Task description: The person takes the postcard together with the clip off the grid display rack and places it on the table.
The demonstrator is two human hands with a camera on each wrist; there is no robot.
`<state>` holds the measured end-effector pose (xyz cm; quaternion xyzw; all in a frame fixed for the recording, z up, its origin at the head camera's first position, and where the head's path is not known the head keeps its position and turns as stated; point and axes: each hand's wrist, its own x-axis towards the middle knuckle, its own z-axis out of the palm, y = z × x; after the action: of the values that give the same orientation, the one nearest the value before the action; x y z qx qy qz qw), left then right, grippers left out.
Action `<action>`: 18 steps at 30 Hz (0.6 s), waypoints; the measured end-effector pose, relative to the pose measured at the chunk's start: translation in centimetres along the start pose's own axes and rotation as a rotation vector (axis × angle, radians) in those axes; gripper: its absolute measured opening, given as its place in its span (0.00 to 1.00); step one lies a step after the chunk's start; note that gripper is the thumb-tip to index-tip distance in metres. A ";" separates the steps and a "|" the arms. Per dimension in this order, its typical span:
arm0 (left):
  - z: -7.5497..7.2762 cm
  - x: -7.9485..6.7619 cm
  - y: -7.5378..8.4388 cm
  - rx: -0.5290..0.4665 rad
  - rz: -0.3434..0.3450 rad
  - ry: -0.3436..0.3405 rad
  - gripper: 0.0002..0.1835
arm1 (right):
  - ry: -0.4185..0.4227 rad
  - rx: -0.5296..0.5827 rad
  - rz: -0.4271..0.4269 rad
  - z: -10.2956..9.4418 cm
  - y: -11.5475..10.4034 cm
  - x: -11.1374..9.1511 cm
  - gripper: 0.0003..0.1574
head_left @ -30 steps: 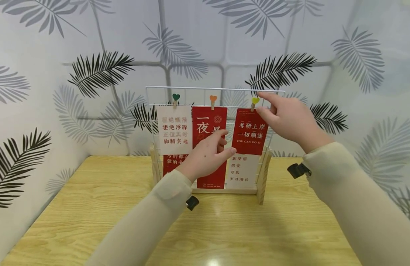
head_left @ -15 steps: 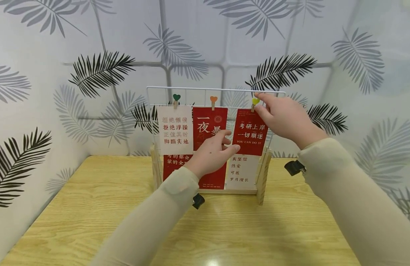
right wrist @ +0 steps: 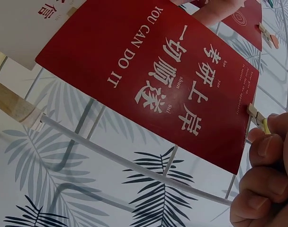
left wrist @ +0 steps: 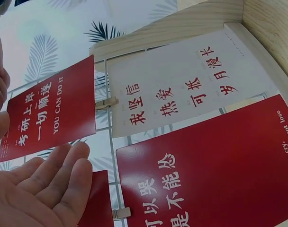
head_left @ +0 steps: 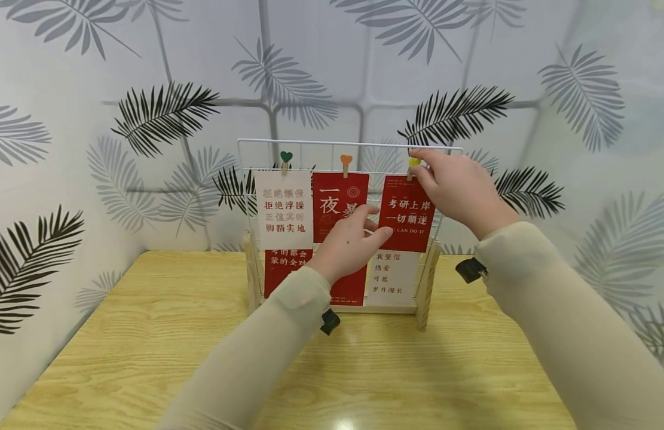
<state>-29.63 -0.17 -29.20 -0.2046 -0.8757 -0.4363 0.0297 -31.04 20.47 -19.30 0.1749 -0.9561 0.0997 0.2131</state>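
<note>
In the head view, my right hand reaches the top of the right-hand red card. Its thumb and index finger pinch a clothespin with a yellow heart, whose wooden end sits on the card's upper edge. My left hand is before the middle red card, its fingers loosely extended. The left thumb overlaps the right-hand card's lower left edge in the head view; I cannot tell whether it touches. The cards hang on a white wire grid rack.
A green-heart clip and an orange-heart clip hold the other upper cards, including a white card. Below hang further cards, one white. The rack's wooden foot stands on a wood-grain table by a leaf-patterned backdrop.
My left hand has shifted right, toward the right-hand red card. My right hand has moved slightly left, its fingers closing onto the yellow-heart clothespin.
</note>
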 end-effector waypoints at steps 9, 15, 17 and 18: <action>0.1 0.3 0.1 -0.010 0.021 0.058 0.29 | 0.027 0.011 0.018 0.1 -0.4 0.1 0.27; 0.8 0.4 0.2 -0.027 0.073 0.134 0.24 | 0.063 0.011 0.026 0.3 -0.5 0.0 0.24; 0.9 0.4 0.3 -0.038 0.085 0.153 0.23 | 0.072 0.013 0.027 0.4 -0.5 0.0 0.23; 0.9 0.4 0.3 -0.045 0.088 0.161 0.22 | 0.075 0.014 0.026 0.4 -0.6 0.0 0.23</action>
<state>-29.74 0.82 -29.47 -0.2077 -0.8508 -0.4691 0.1143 -31.02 19.81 -19.57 0.1602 -0.9488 0.1158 0.2463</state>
